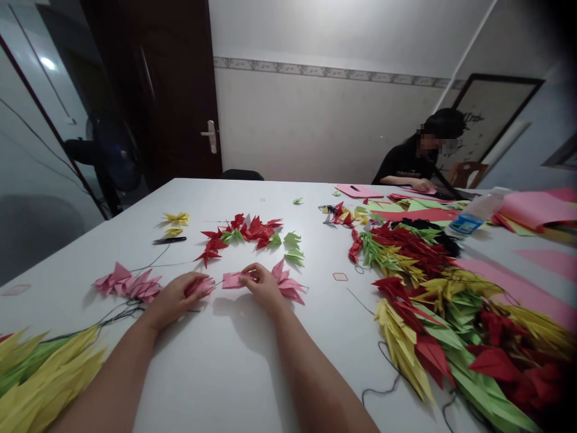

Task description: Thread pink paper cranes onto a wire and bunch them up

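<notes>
My left hand (193,293) is closed on a pink folded paper piece at the near middle of the white table. A short dark string runs from it to a pink folded paper piece (232,281), which my right hand (260,282) pinches between thumb and fingers. Just right of that hand, more pink folded paper (288,285) lies with a dark thread end poking out. Left of my left hand is a cluster of pink folded paper (118,281), beside a tangle of black string (121,313). Beyond my hands lie red folded paper pieces (256,230) and green ones (294,257).
Strings of red, green and yellow folded paper (469,325) pile up at right; yellow-green ones (54,379) lie near left. Small scissors (169,240) rest by yellow pieces (175,219). A plastic bottle (473,213) stands tilted at right. Across the table sits a person (406,156).
</notes>
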Available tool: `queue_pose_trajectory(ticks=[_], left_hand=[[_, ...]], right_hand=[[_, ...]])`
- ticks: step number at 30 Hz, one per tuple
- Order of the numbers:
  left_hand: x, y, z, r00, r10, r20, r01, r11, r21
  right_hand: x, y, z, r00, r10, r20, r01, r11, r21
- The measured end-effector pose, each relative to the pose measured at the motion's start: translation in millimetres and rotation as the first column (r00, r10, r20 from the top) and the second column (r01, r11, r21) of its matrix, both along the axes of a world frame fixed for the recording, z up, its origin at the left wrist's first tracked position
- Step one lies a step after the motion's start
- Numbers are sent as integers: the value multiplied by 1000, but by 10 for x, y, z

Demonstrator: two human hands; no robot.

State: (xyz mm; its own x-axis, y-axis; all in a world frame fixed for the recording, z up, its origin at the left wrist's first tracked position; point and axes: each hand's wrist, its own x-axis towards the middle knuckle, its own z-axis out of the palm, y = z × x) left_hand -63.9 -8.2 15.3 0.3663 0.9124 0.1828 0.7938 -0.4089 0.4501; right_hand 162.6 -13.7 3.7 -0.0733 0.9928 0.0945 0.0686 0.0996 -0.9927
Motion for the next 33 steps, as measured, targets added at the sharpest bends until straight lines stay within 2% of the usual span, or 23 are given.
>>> queue_pose_trajectory(ticks=[4, 9, 14, 17, 22, 27, 33], left_hand=[[157, -14, 3, 997, -8, 74, 8, 1000, -8], [325, -52, -14, 996, -32, 88, 33, 999, -14], [401, -89, -64, 983, -26, 180, 43, 995, -90], [379, -90, -90, 982, -27, 188, 47, 994, -102], [327, -59, -138, 991, -14, 133, 9, 999, 43], [314, -28, -171, 990, 28, 140, -34, 999, 35], [345, -16, -107, 993, -83, 86, 77, 994, 72]], right_hand=[[18, -2, -1, 998, -24, -50, 25, 999, 22], [50, 52, -45, 987, -49, -151, 56, 998, 42], [76, 89, -95, 978, -53, -200, 62, 997, 41], [79, 58, -80, 990, -4, -138, 13, 998, 65], [83, -33, -7, 991, 113, 65, -116, 992, 46], [103, -42, 7, 967, 203, 152, -216, 974, 75], [90, -50, 29, 947, 258, 190, -278, 957, 87]])
